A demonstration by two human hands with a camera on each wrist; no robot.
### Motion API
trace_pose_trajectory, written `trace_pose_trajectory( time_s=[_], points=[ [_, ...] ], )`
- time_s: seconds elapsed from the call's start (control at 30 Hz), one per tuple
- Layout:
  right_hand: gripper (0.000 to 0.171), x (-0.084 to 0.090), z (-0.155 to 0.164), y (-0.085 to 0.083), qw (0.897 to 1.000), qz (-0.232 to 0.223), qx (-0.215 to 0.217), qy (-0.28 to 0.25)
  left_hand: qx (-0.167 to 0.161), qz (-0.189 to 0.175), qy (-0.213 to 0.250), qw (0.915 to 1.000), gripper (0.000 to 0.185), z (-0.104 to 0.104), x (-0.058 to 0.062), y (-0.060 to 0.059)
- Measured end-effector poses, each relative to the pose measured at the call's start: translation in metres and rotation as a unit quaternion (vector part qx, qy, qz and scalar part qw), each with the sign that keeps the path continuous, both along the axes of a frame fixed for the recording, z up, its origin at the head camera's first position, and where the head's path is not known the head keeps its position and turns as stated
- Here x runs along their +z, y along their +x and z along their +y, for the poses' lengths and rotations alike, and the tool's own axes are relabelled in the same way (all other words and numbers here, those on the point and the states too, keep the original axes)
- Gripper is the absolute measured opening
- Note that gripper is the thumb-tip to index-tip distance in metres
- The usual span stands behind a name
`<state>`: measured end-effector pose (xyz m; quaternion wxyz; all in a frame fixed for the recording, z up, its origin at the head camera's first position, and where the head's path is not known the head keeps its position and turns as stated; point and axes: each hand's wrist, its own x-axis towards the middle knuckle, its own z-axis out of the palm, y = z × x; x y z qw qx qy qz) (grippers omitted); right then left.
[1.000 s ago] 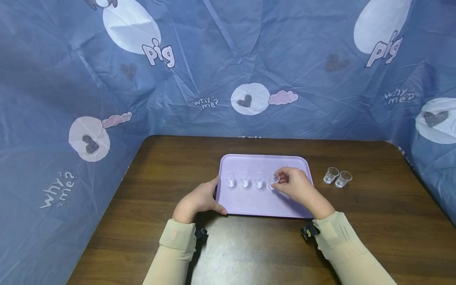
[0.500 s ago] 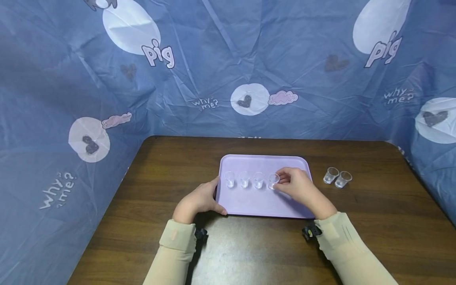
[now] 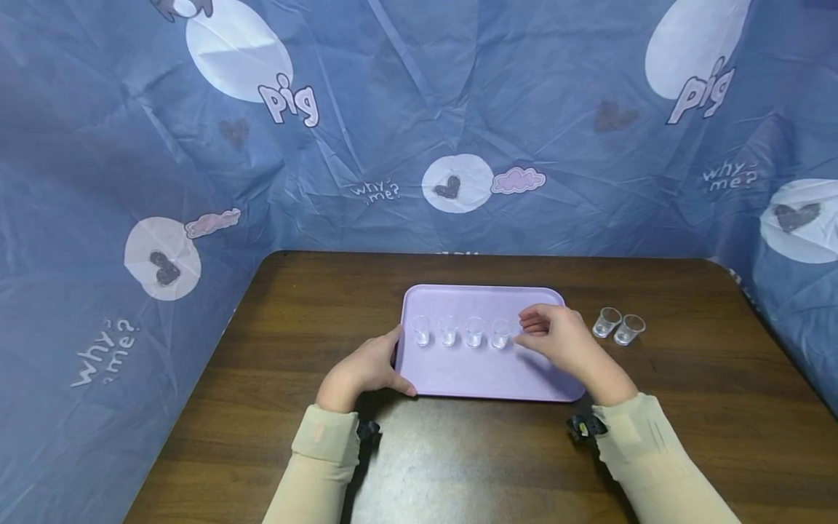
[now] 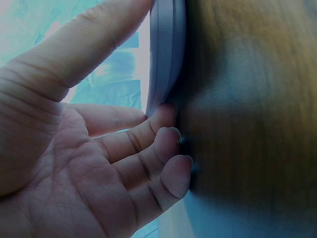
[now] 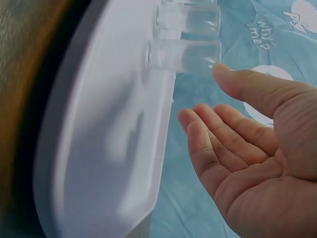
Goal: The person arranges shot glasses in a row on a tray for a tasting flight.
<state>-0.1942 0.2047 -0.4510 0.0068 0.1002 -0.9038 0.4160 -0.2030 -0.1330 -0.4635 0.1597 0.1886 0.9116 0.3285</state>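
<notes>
A lilac tray point(image 3: 484, 375) lies on the wooden table. Several small clear cups stand upright in a row across it; the rightmost cup point(image 3: 500, 335) is nearest my right hand point(image 3: 563, 340). That hand hovers over the tray's right part with fingers loosely bent and nothing between them. In the right wrist view, the thumb tip is right by the rim of the end cup point(image 5: 185, 55), while the other fingers are spread away from it. My left hand point(image 3: 366, 367) holds the tray's front left corner, thumb at the front edge and fingers along the left side.
Two more clear cups, a left one point(image 3: 607, 322) and a right one point(image 3: 630, 330), stand close together on the table, right of the tray. A blue printed cloth point(image 3: 393, 109) hangs behind and at both sides of the table point(image 3: 314, 291).
My right hand has let go of the rightmost cup and drawn back slightly to the right, its fingers parting. The cup stays standing in the row. My left hand keeps its place on the tray.
</notes>
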Motion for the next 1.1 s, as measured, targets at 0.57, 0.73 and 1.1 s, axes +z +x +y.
trace_pose_trajectory(
  time_s=[0.57,0.73,1.1],
  points=[
    [0.034,0.009,0.030,0.013,0.999,0.019,-0.033,-0.019,-0.001,0.000,0.003,1.0000,0.110,0.000,0.000,0.000],
    [0.034,0.015,0.038,0.018,0.998,0.033,-0.046,-0.011,-0.003,0.002,0.004,1.0000,0.108,0.000,0.000,0.001],
    [0.034,0.021,0.059,0.026,0.995,0.063,-0.076,0.002,-0.003,0.002,0.001,1.0000,0.109,0.000,0.001,0.001]
  ],
)
